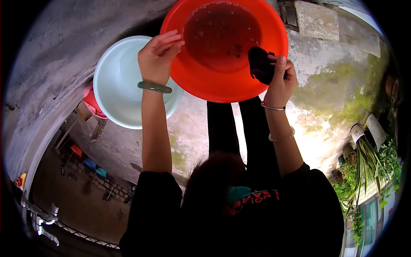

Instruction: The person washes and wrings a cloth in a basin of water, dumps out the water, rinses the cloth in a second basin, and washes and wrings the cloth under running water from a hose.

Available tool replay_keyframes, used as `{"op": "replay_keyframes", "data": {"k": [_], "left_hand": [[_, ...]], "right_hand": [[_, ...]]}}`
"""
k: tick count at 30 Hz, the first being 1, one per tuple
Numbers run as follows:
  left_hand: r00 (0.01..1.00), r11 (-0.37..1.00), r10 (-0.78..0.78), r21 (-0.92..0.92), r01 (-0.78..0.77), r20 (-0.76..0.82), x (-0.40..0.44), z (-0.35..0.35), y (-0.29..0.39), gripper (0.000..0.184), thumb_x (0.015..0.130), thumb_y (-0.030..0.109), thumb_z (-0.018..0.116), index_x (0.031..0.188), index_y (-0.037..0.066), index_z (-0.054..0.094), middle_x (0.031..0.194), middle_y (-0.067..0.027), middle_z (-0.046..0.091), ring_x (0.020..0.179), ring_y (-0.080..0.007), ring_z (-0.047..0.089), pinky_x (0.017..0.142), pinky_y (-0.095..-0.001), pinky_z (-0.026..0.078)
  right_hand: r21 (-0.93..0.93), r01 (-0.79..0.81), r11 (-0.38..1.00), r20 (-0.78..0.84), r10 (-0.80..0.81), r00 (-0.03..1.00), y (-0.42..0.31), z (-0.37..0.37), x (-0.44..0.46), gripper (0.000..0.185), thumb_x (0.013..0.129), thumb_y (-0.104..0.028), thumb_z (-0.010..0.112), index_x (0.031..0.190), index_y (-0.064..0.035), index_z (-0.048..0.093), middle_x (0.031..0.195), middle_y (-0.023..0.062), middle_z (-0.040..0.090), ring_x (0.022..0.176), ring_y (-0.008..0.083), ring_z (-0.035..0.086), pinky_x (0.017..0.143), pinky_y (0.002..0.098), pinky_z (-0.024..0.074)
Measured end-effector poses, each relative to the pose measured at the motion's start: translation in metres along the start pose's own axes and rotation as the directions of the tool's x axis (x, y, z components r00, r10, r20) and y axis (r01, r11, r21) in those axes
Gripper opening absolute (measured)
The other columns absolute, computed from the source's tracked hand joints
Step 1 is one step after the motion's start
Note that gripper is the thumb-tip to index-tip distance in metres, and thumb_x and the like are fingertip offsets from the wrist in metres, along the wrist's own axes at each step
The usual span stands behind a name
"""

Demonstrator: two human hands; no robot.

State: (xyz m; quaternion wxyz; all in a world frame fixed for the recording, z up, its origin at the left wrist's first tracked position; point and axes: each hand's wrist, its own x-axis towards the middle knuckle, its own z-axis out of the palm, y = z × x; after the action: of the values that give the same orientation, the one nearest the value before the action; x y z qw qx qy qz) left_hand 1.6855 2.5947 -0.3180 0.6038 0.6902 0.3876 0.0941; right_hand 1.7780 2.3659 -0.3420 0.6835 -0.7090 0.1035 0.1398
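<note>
A large orange-red basin (272, 25) holds dark, reddish-looking water with small bubbles. My right hand (282, 79) grips a bunched dark wet cloth (260, 65) over the basin's right side. Above the basin's left rim is my left hand (156, 60), its fingers loosely curved and apart, with nothing in it. A pale blue-white basin (115, 85) sits to the left, partly behind my left wrist and forearm.
A pink-red item (93, 103) rests on a wooden stool (99, 128) beside the pale basin. Stone slabs (317, 20) lie at the upper right. Potted plants (364, 160) line the right side. A grey wall (55, 55) rises at the left.
</note>
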Motion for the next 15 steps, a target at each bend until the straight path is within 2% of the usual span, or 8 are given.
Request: {"op": "replay_keyframes", "data": {"k": [1,3,5,6,8,11,12,15], "left_hand": [[0.998,0.998,-0.06,-0.005,0.061,0.033,0.012,0.013,-0.03,0.025,0.077,-0.01,0.058,0.101,-0.004,0.061,0.095,-0.013,0.066,0.085,-0.019,0.066,0.073,-0.0257,0.054],[0.987,0.982,-0.152,0.117,0.146,0.045,0.034,0.037,-0.086,0.025,0.074,-0.006,0.06,0.098,0.0,0.064,0.092,-0.01,0.068,0.083,-0.0181,0.066,0.073,-0.0259,0.053],[0.976,0.917,-0.213,0.353,0.185,0.042,0.05,0.057,-0.141,0.034,0.072,0.001,0.067,0.105,0.006,0.063,0.094,-0.0103,0.067,0.083,-0.0201,0.066,0.076,-0.029,0.053],[0.967,0.831,-0.251,0.522,0.193,0.042,0.055,0.061,-0.149,0.037,0.07,0.006,0.069,0.106,0.009,0.063,0.099,-0.0096,0.066,0.086,-0.0215,0.065,0.078,-0.0311,0.053],[0.947,0.575,-0.32,0.798,0.18,0.017,0.062,0.067,-0.165,0.043,0.067,0.016,0.074,0.108,0.017,0.062,0.108,-0.0082,0.062,0.092,-0.0244,0.062,0.082,-0.0354,0.051],[0.984,0.425,-0.178,0.903,0.066,0.012,0.058,0.074,-0.151,0.051,0.064,0.025,0.077,0.112,0.023,0.06,0.127,-0.0066,0.05,0.107,-0.0285,0.054,0.089,-0.0389,0.046],[0.979,0.369,-0.169,0.929,-0.041,0.11,0.055,0.074,-0.133,0.058,0.065,0.029,0.078,0.118,0.024,0.055,0.136,-0.0056,0.038,0.114,-0.0276,0.047,0.093,-0.0378,0.044],[0.986,0.541,0.02,0.828,-0.149,0.164,0.035,0.067,-0.086,0.05,0.07,0.032,0.074,0.116,0.023,0.058,0.134,-0.0046,0.041,0.113,-0.0282,0.047,0.094,-0.0372,0.042]], "right_hand": [[-0.002,-0.012,1.0,-0.006,0.012,1.0,-0.005,-0.002,-0.002,0.032,0.091,-0.022,0.056,0.066,-0.0039,0.048,0.08,0.0088,0.063,0.077,0.0115,0.058,0.074,0.0238,0.0448],[-0.015,-0.013,1.0,-0.025,0.013,1.0,-0.01,-0.004,-0.004,0.034,0.092,-0.024,0.054,0.066,-0.004,0.048,0.08,0.0084,0.063,0.074,0.011,0.056,0.073,0.0237,0.0433],[-0.009,-0.051,0.999,-0.055,0.05,0.997,-0.016,-0.004,-0.007,0.034,0.092,-0.025,0.053,0.066,-0.004,0.048,0.081,0.008,0.063,0.072,0.0105,0.054,0.072,0.0235,0.0427],[0.01,-0.081,0.997,-0.066,0.081,0.994,-0.014,-0.006,-0.008,0.034,0.093,-0.025,0.053,0.067,-0.0037,0.049,0.081,0.0081,0.063,0.071,0.0098,0.052,0.071,0.0234,0.042],[0.043,-0.091,0.995,-0.061,0.093,0.994,-0.014,-0.008,-0.012,0.034,0.093,-0.025,0.053,0.067,-0.0033,0.049,0.081,0.0084,0.063,0.073,0.0098,0.053,0.072,0.0238,0.042],[0.059,-0.083,0.995,-0.047,0.086,0.995,-0.015,-0.008,-0.016,0.033,0.093,-0.024,0.052,0.067,-0.0031,0.049,0.081,0.0089,0.064,0.075,0.0098,0.054,0.073,0.0235,0.0426],[0.066,-0.092,0.994,-0.043,0.095,0.995,-0.015,-0.01,-0.016,0.034,0.093,-0.024,0.052,0.067,-0.0031,0.049,0.081,0.0089,0.064,0.075,0.01,0.055,0.073,0.0235,0.0427],[0.098,-0.123,0.988,-0.023,0.126,0.992,-0.018,-0.01,-0.015,0.032,0.093,-0.022,0.053,0.067,-0.0029,0.049,0.08,0.0085,0.063,0.075,0.01,0.055,0.073,0.0233,0.0432]]}}
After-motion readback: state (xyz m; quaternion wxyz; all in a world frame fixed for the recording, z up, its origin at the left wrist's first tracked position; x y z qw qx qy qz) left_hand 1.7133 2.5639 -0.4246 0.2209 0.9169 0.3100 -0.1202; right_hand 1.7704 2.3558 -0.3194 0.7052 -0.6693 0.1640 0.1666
